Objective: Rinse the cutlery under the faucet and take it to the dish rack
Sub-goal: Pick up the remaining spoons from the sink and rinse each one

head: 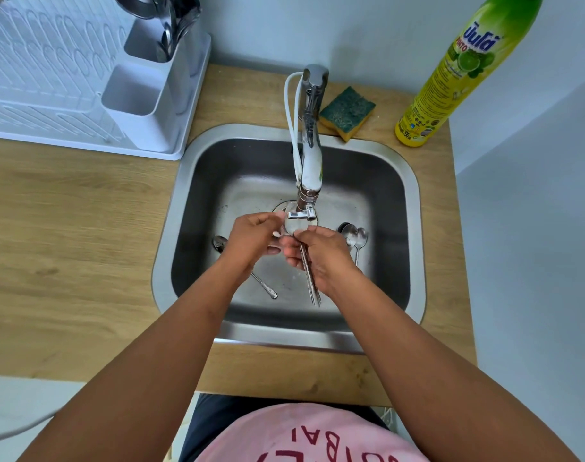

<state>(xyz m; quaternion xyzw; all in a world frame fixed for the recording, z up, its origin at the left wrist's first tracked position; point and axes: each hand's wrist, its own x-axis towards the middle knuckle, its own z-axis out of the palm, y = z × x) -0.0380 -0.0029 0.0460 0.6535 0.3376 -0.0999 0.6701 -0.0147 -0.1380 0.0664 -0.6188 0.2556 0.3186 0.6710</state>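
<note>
Over the steel sink [414, 208], my right hand [321, 255] grips a bundle of spoons [310, 281], their handles pointing toward me and their bowls up under the faucet [309, 155] spout. My left hand [251, 238] is closed against the spoon bowls, fingers touching them. One loose spoon [219, 243] lies on the sink floor to the left, partly hidden by my left wrist. Two more spoons [356, 236] lie at the right. The white dish rack [51, 95] stands at the back left, its cutlery holder [151, 88] with several utensils in the rear cup.
A green and yellow sponge [347, 113] lies behind the sink beside the faucet base. A tall yellow dish-soap bottle [451, 78] stands at the back right. Wooden counter [68, 245] stretches left of the sink. A white wall closes the right side.
</note>
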